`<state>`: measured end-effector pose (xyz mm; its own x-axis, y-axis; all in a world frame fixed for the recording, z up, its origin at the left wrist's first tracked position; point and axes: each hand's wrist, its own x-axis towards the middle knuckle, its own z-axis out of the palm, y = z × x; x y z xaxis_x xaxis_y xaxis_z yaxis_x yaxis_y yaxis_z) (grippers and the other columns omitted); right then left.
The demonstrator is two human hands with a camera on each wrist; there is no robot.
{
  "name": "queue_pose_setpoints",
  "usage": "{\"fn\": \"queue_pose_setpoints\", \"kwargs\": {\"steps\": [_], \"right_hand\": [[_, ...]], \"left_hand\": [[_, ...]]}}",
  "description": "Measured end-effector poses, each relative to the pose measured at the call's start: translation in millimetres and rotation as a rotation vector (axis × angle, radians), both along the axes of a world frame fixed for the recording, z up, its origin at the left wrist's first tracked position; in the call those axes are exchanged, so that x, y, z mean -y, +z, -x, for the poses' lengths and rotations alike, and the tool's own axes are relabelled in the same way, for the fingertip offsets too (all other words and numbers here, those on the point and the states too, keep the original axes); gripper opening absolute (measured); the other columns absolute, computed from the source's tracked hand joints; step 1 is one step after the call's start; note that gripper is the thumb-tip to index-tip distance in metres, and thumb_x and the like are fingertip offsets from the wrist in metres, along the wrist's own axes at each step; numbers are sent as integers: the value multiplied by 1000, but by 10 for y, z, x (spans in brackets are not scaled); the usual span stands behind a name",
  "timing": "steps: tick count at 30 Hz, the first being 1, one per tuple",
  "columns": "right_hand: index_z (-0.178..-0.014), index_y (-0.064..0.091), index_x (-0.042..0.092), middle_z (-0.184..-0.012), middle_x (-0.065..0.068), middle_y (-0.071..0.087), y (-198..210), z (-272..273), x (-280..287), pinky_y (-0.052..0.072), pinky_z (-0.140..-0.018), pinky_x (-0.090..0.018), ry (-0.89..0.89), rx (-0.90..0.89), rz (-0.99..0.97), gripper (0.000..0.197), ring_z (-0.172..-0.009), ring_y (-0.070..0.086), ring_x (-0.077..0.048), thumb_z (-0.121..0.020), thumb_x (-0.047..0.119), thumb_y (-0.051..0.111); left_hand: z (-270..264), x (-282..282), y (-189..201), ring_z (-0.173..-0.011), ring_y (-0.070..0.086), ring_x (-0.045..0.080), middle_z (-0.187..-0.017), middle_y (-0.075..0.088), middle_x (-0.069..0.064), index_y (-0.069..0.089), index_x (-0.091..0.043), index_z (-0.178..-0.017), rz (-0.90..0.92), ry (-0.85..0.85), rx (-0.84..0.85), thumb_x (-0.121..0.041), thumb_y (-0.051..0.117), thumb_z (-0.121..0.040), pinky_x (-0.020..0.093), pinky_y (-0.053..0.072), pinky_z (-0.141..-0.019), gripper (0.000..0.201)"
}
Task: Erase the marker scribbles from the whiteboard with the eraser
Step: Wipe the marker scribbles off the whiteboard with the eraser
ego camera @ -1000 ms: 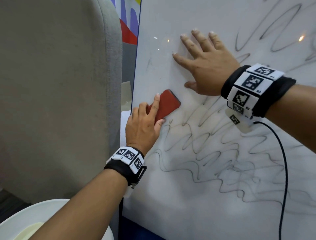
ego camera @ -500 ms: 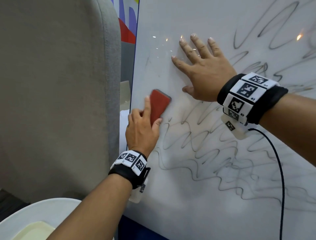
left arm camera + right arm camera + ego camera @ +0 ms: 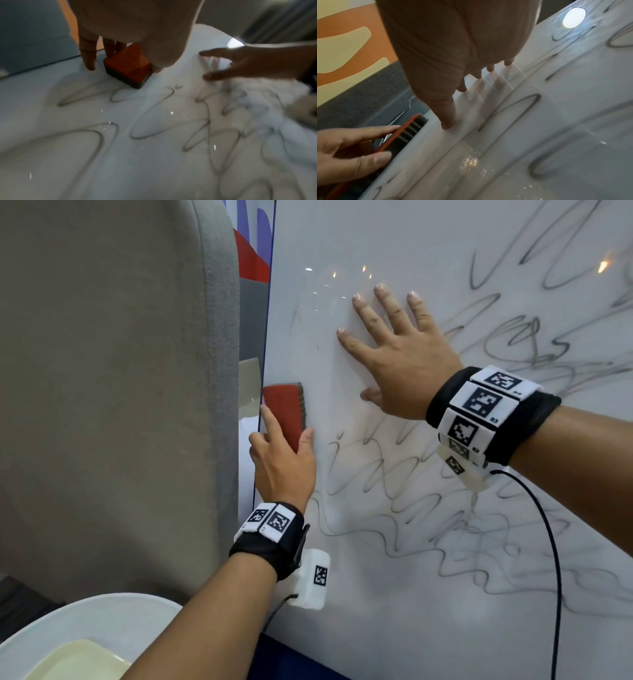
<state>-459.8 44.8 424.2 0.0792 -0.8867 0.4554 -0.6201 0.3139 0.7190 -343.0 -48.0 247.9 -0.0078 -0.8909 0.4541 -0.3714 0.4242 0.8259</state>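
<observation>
The left hand [image 3: 282,470] is pinching the eraser [image 3: 284,414] between thumb and fingers, pressing it against the whiteboard [image 3: 394,594] at its left edge, just beside the grey panel [image 3: 120,405]; the right hand [image 3: 397,361] is lying flat on the board above and to the right, fingers spread, bracing it.

The likely trouble: the eraser is sitting right at the board's edge, so a stroke pushed further left could be slipping off the rim and catching the panel; a light pinch on a small block may be letting it twist or drop under pressure; the bracing palm could be smearing nearby scribbles [image 3: 428,508], since lines are running close below the wrist; most of the marks are lying lower and to the right, so much wiping seems left.

The eraser is a small rectangular block, red on top, with a dark ribbed base; the board is glossy white, reflecting lights; the scribbles are thin grey loops; the panel looks like matte fabric.
</observation>
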Motion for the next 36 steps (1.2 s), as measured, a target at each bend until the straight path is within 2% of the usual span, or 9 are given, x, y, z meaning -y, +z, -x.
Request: {"fn": "queue_pose_setpoints", "kwargs": {"steps": [5,7,11,17,19,22,23,28,36], "right_hand": [[-158,8,23,-164,-16,-7,-24,13,14,3,-120,-60,5,2,5,95,-150,-9,-39,-87,55,63],[-158,8,24,-164,-16,-8,-21,11,14,2,-120,-60,2,6,4,95,-150,-10,-39,-87,54,63],[-158,8,23,-164,-16,-8,-27,23,14,1,-119,-60,-3,17,4,95,-150,-10,-39,-87,52,64],[-157,9,23,-164,-16,-8,-41,15,21,0,-119,-60,4,18,7,96,-150,-10,-39,-86,52,66],[-157,9,23,-164,-16,-8,-38,16,22,0,-119,-60,7,20,9,95,-150,-10,-39,-86,52,66],[-157,10,23,-164,-16,-7,-36,10,17,1,-119,-61,9,21,9,95,-150,-9,-39,-86,52,66],[-157,9,23,-164,-16,-8,-35,10,15,1,-119,-61,6,21,7,95,-150,-10,-39,-86,52,66],[-157,8,23,-164,-16,-9,-34,17,23,1,-119,-61,5,22,5,96,-150,-11,-39,-86,53,65],[-157,8,24,-164,-16,-10,-41,21,16,0,-119,-61,-1,27,0,95,-150,-12,-39,-87,52,65]], "left_hand": [[-15,-89,-198,-98,47,26,-109,43,9,16,-30,-156,339,-40,301,-49,59,-91,44,53,-73,80],[-14,-58,-195,-102,45,27,-112,43,9,15,-32,-156,261,-45,234,-50,59,-91,43,51,-76,80],[59,-23,-107,-112,45,30,-120,41,11,11,-28,-158,-36,-8,-58,-49,57,-94,47,49,-88,81],[-12,-60,-331,-105,44,28,-114,44,10,19,-31,-156,306,-49,220,-42,62,-91,44,51,-77,79],[-26,-1,-336,-109,43,28,-118,42,10,17,-32,-157,218,-43,145,-43,61,-93,44,50,-79,78],[-3,56,-263,-118,41,30,-125,40,10,12,-28,-158,-69,11,-78,-44,57,-96,48,49,-88,78],[3,41,-264,-118,41,30,-127,40,11,12,-27,-158,-65,22,-68,-44,57,-96,49,49,-89,78],[-50,-32,-471,-110,46,28,-121,44,11,21,-28,-156,288,-56,180,-36,63,-92,47,52,-87,77],[82,-28,-315,-109,45,27,-119,40,10,19,-29,-157,64,-19,-54,-39,62,-93,46,48,-91,77]]}}
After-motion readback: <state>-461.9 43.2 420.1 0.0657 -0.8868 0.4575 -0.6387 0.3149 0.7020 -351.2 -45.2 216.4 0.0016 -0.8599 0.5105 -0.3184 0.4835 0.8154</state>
